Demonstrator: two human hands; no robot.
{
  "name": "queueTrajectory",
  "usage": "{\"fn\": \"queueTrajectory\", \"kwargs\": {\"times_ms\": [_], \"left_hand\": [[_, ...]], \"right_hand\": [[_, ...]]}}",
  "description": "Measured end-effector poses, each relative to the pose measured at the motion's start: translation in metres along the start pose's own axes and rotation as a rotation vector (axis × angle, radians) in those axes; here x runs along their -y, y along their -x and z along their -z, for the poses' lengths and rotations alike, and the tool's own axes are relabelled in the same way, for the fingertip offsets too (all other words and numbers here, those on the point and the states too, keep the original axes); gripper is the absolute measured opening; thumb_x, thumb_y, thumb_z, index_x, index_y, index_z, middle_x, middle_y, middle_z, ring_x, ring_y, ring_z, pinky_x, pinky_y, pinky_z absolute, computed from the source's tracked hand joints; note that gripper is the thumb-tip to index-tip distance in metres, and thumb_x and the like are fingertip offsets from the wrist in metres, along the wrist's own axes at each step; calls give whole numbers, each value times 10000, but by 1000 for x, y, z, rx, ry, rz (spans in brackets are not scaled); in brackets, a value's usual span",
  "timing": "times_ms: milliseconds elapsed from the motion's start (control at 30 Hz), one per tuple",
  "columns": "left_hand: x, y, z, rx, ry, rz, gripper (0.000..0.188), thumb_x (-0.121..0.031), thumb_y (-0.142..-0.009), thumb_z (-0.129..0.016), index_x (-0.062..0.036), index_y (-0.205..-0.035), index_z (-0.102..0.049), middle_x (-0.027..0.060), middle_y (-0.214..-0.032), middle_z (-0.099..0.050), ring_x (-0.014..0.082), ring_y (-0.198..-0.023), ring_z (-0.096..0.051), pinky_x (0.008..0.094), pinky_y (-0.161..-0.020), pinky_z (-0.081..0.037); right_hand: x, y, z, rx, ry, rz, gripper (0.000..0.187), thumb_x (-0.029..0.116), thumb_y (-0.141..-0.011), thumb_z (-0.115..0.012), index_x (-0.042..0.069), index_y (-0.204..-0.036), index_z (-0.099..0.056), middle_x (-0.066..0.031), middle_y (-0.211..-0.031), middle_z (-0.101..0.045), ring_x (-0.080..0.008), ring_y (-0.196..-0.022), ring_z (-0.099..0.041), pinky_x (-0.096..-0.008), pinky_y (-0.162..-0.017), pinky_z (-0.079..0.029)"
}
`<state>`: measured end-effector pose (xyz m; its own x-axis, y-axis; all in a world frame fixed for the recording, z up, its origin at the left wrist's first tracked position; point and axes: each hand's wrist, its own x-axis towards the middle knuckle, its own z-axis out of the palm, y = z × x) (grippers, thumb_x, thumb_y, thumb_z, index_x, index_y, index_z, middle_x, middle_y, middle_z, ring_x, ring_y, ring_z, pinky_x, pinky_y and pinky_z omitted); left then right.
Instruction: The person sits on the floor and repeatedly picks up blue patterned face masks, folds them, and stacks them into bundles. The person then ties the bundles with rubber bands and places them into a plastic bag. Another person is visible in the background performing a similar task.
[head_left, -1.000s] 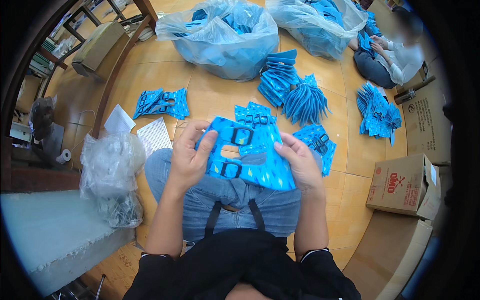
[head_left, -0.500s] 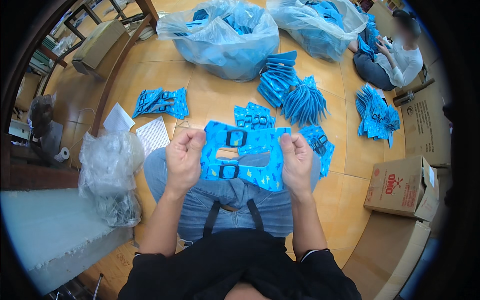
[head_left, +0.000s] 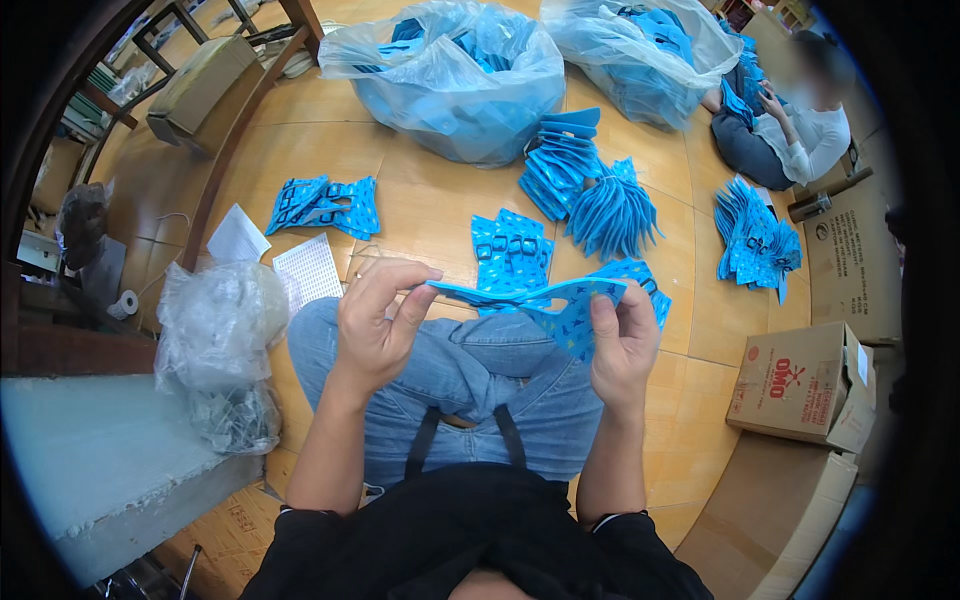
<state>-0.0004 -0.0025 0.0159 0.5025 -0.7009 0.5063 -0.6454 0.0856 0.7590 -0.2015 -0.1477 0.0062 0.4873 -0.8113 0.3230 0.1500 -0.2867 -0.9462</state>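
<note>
Above my lap, a flat blue patterned piece (head_left: 568, 322) is stretched between my two hands, twisted so that its left part shows edge-on. My left hand (head_left: 380, 325) pinches its left end between thumb and fingers. At the right end, my right hand (head_left: 624, 350) grips it with the thumb on the near face. Black buckles on this piece are hidden at this angle. Just beyond lies a fanned group of similar blue pieces with black buckles (head_left: 512, 246). Another such group (head_left: 650, 285) lies partly behind my right hand.
Blue pieces lie in stacks (head_left: 612, 208) farther off and at the left (head_left: 325, 205). Two clear plastic bags (head_left: 455, 110) hold more. Cardboard boxes (head_left: 790, 385) stand at right, crumpled plastic (head_left: 215, 330) and paper sheets (head_left: 307, 270) at left. A person (head_left: 800, 135) sits at far right.
The blue piece faced me with both buckles showing; now it is tilted and twisted, nearly edge-on at left. My right hand has moved slightly right, and my left fingers have straightened.
</note>
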Motion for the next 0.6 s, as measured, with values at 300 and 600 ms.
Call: {"fn": "queueTrajectory", "kwargs": {"times_ms": [300,600], "left_hand": [[-5,0,0,91,62,73,193,-83,-846,-637,-25,-1027,-609,91,-894,-634,195,-794,-591,303,-704,-452],[3,3,-14,-60,753,707,249,-108,-918,-569,-31,-1154,-545,25,-888,-584,37,-733,-534,184,-593,-424]], "right_hand": [[6,4,-5,-52,-160,-48,95,91,-920,-591,11,-969,-575,18,-795,-528,-29,-661,-443,-183,-570,-347],[9,0,6,181,-624,-559,318,132,-934,-555,-3,-1221,-529,-10,-843,-603,-56,-666,-559,-193,-540,-460]]}}
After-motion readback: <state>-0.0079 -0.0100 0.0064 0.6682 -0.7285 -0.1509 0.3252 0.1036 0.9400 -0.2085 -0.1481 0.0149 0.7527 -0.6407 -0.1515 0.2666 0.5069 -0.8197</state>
